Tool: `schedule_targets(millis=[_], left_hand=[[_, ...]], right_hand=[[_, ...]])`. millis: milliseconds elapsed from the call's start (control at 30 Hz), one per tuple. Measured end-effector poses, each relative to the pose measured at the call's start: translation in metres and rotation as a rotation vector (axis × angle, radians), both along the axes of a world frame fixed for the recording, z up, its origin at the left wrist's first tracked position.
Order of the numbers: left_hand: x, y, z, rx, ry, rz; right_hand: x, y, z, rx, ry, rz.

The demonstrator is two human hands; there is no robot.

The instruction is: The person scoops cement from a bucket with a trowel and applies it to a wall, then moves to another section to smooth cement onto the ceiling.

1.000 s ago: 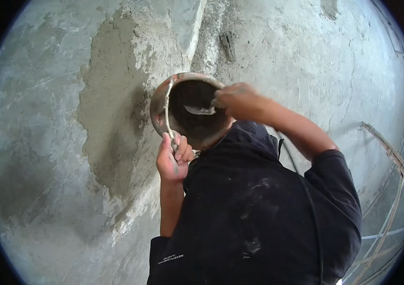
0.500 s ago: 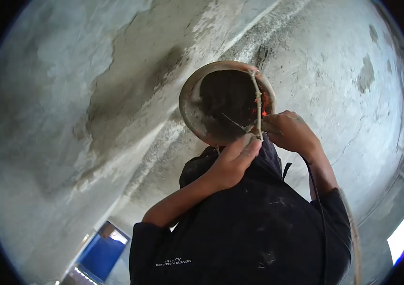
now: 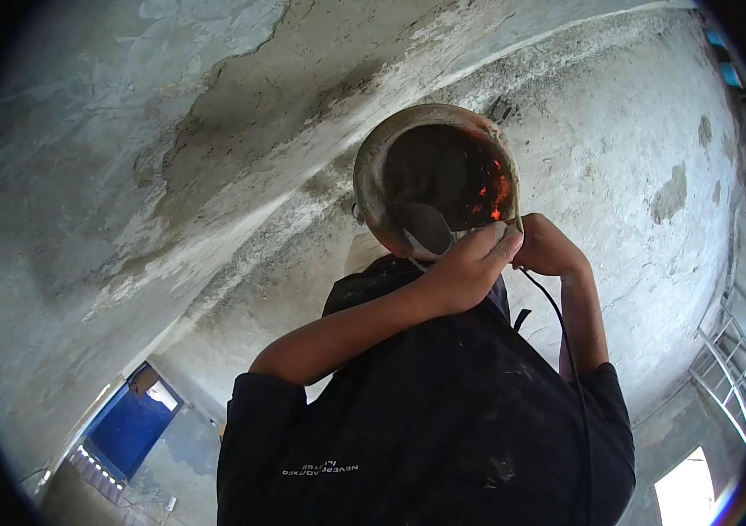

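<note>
A round clay-coloured bowl (image 3: 376, 151) with a dark inside and glowing red embers (image 3: 497, 188) lies in front of my torso. My left hand (image 3: 476, 263) is at its lower rim, with thumb and fingers pinched on the lower end of a thin stick (image 3: 517, 197) that runs along the bowl's right rim. Close beside it on the right, my right hand (image 3: 550, 245) has curled fingers; what they hold is hidden. A flat grey rounded piece (image 3: 426, 230) overlaps the bowl's lower part, left of my left hand.
Rough plastered wall (image 3: 605, 167) surrounds the bowl. A black cord (image 3: 569, 337) hangs down from near my right hand over the dark shirt (image 3: 443, 421). A blue door (image 3: 132, 430) is at lower left, a metal frame (image 3: 728, 368) at lower right.
The stick has moved from across the bowl's opening to its right rim. Both hands have shifted slightly right with it. The grey piece now shows, and more embers are visible.
</note>
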State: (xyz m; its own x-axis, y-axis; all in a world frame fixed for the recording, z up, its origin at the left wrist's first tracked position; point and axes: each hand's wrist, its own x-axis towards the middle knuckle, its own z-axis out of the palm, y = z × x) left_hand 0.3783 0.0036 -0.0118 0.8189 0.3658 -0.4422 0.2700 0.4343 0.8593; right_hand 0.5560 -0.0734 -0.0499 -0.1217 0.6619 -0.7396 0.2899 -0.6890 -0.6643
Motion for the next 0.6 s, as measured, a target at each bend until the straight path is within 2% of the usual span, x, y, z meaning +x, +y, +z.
schedule_targets(millis=[133, 233, 300, 400, 433, 467, 500, 567, 600], left_hand=[[0.006, 0.004, -0.008, -0.150, -0.023, 0.082], [0.002, 0.010, -0.020, -0.166, -0.039, 0.106], [-0.001, 0.019, -0.021, -0.178, -0.003, 0.153], [-0.021, 0.049, -0.021, -0.366, 0.045, 0.225], [-0.030, 0.059, -0.021, -0.363, -0.017, 0.282], [-0.046, 0.066, -0.038, -0.422, -0.072, 0.344], [-0.053, 0.074, -0.034, -0.512, -0.094, 0.404], [-0.061, 0.081, -0.034, -0.460, -0.038, 0.515], [-0.064, 0.084, -0.032, -0.447, -0.051, 0.489]], right_hand=[[0.010, -0.014, -0.028, -0.002, 0.137, -0.006], [0.012, -0.030, -0.045, -0.014, 0.259, -0.099], [0.016, -0.050, -0.067, -0.047, 0.480, -0.322], [0.019, -0.066, -0.059, -0.006, 0.543, -0.464], [0.024, -0.074, -0.056, 0.007, 0.552, -0.510], [0.028, -0.082, -0.059, 0.050, 0.523, -0.515], [0.034, -0.085, -0.051, 0.084, 0.465, -0.494], [0.041, -0.097, -0.043, 0.175, 0.480, -0.588], [0.046, -0.097, -0.035, 0.181, 0.471, -0.603]])
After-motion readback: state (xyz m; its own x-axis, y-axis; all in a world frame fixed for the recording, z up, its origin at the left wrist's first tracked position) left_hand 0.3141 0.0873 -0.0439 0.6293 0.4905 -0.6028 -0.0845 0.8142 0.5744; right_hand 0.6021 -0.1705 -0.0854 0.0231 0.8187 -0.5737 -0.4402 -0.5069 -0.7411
